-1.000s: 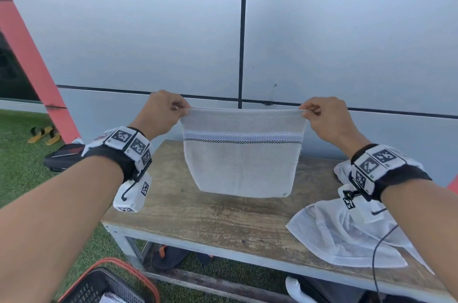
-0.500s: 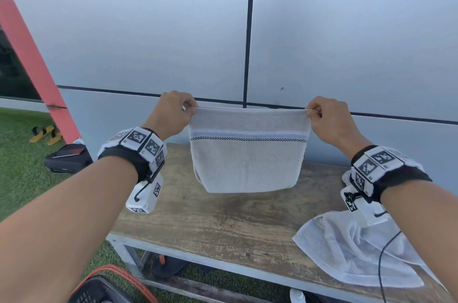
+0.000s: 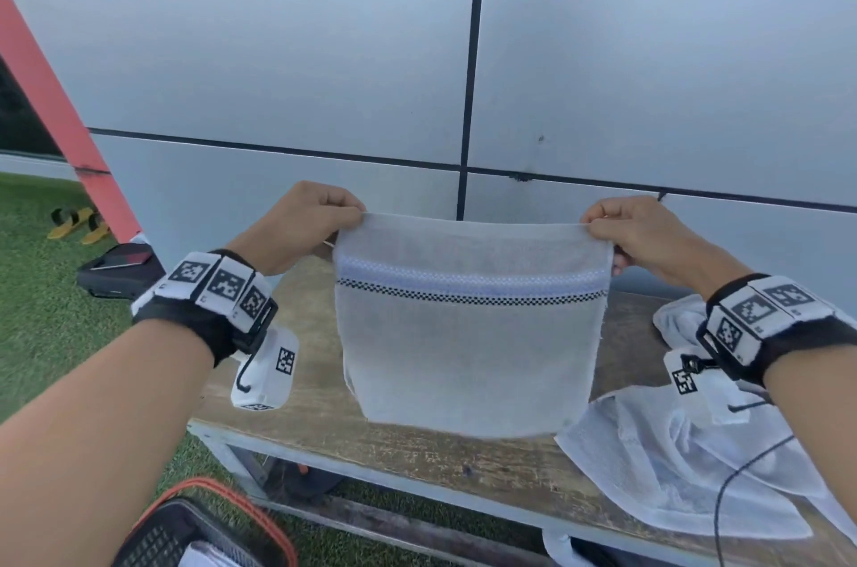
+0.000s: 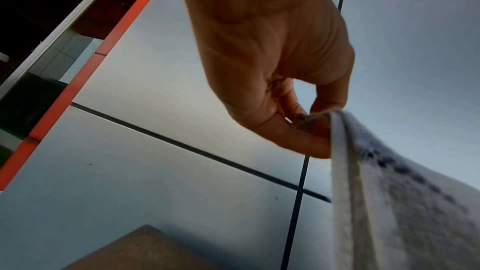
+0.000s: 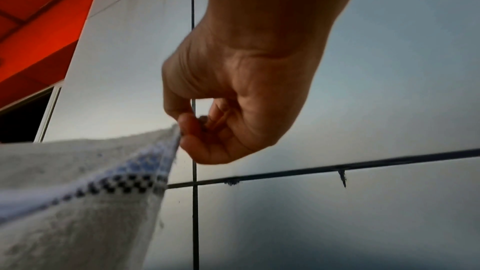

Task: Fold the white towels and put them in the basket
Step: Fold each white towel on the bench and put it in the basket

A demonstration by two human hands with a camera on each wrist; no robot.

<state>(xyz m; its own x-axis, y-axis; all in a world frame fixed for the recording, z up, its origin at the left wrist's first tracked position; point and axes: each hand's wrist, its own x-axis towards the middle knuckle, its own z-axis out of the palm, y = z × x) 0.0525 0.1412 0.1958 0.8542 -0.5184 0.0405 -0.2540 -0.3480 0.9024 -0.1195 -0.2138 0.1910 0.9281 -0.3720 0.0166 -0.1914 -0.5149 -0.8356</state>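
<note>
A white towel (image 3: 468, 348) with a blue band and a black checked stripe hangs doubled in the air above the wooden bench (image 3: 320, 409). My left hand (image 3: 306, 223) pinches its upper left corner (image 4: 335, 118). At the upper right corner (image 5: 168, 132) my right hand (image 3: 640, 232) pinches it too. The top edge is stretched between both hands. More white towels (image 3: 686, 469) lie loose on the bench's right end. A black basket with an orange rim (image 3: 185, 529) stands on the grass at the lower left, a white cloth inside it.
A grey panelled wall (image 3: 603, 56) rises right behind the bench. A black case (image 3: 118, 272) and yellow sandals (image 3: 79, 223) lie on the grass at the left, by a red slanted post (image 3: 60, 121). Dark items sit under the bench.
The towel's lower edge has swung towards me and it hangs lower over the bench. Both hands keep their pinch on the top corners.
</note>
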